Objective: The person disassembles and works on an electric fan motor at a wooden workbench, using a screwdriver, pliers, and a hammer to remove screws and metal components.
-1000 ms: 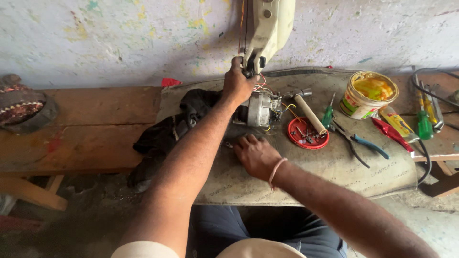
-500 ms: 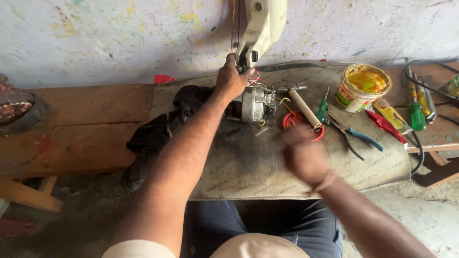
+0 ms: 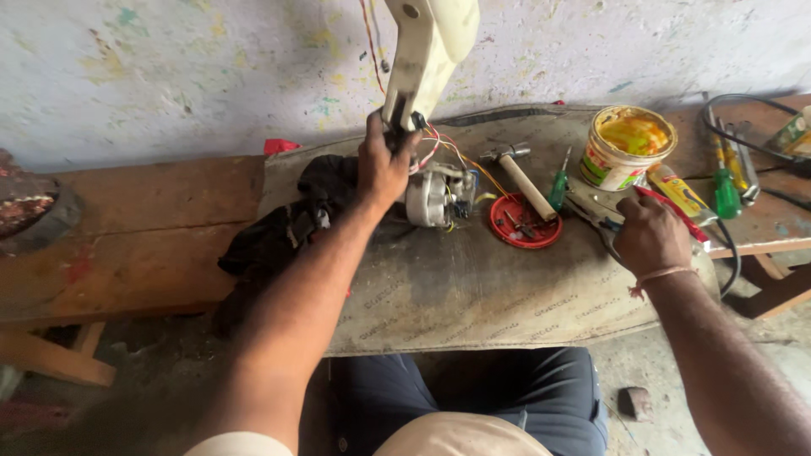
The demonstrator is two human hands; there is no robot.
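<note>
Left hand (image 3: pixel 382 165) clenched round the foot of the cream housing (image 3: pixel 427 51) just above the small motor (image 3: pixel 432 196), right hand (image 3: pixel 649 232) closed on red-handled pliers (image 3: pixel 667 211) well right of it; loose wires (image 3: pixel 448 152) could snag if housing tips.

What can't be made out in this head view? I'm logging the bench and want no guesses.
- Left hand: its fingers wrap the base of the cream casing, hiding what they pinch; the casing's top is cut off by the frame edge.
- Right hand: covers the handles of the tool it touches, so its kind is unclear.
- Red lid: small parts inside, too small to identify.
</note>
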